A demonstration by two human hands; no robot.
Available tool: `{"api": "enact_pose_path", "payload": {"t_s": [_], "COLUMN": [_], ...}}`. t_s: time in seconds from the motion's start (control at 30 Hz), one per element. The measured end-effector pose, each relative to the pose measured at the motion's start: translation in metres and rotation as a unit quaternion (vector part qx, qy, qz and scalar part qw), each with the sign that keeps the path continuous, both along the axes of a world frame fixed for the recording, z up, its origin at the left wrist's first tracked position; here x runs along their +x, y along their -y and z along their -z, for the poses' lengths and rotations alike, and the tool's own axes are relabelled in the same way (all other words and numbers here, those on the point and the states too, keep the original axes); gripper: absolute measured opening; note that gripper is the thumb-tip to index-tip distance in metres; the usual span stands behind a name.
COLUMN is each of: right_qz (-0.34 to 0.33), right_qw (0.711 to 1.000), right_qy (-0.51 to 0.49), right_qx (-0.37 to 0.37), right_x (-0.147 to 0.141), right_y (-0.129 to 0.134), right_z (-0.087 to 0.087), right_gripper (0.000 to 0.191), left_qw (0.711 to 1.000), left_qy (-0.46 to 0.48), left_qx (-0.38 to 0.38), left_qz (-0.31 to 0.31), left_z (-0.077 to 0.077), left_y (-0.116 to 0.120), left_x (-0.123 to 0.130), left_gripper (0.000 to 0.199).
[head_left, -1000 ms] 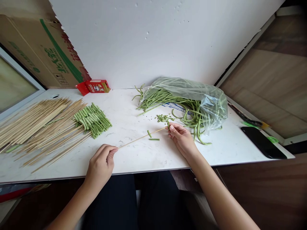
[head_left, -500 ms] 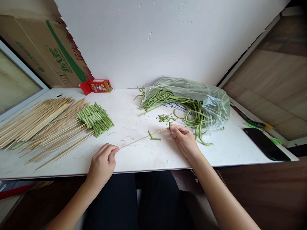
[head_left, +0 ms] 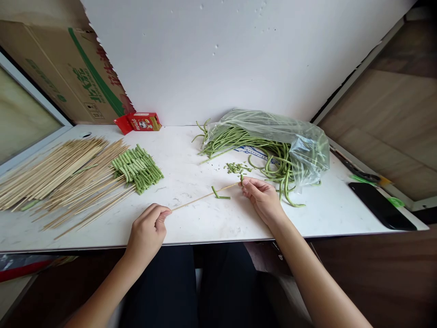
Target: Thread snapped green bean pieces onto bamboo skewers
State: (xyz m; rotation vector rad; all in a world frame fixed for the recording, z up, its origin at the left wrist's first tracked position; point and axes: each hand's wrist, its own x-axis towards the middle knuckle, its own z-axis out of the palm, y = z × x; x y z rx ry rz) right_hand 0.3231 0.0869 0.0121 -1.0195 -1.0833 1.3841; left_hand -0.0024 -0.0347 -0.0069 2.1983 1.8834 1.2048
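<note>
My left hand [head_left: 148, 228] is closed around the lower left end of a thin bamboo skewer [head_left: 191, 202] held slantwise above the white table. My right hand [head_left: 261, 198] pinches a short piece of green bean [head_left: 242, 177] at the skewer's other end; whether the tip has gone through it is hidden by the fingers. Two cut bean pieces [head_left: 223, 197] show by the middle of the skewer, one of them crossing its line. To the left, finished-looking bean skewers [head_left: 138, 168] are stacked with their green ends together, beside a pile of bare skewers [head_left: 54, 173].
Long green beans [head_left: 239, 136] spill from a clear plastic bag [head_left: 273, 120] at the back right. Small bean trimmings [head_left: 236, 168] lie before it. A black phone [head_left: 380, 206] and a knife [head_left: 355, 166] are at the right. A red packet [head_left: 145, 122] stands near a cardboard box [head_left: 68, 75].
The view has shifted very slightly, so everything sits a little to the right. Both hands keep the same hold on the skewer and the bean piece.
</note>
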Motion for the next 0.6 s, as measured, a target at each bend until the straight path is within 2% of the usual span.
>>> {"api": "enact_pose_path", "payload": {"t_s": [0.2,0.6], "right_qz": [-0.004,0.0], "right_qw": [1.0,1.0], "right_qy": [-0.023,0.012], "right_qx": [-0.008,0.016], "right_x": [-0.0019,0.0004], "right_y": [0.0017,0.0008], "right_z": [-0.0034,0.0029], "right_gripper": [0.03,0.029], "left_qw": [1.0,1.0], "left_qy": [0.009,-0.002], "left_qx": [-0.006,-0.01], "left_qz": [-0.003,0.011], "left_z": [-0.0012,-0.0008], "left_y": [0.0006,0.0011], "left_x": [-0.0003,-0.0007], "left_gripper": [0.022,0.023]}}
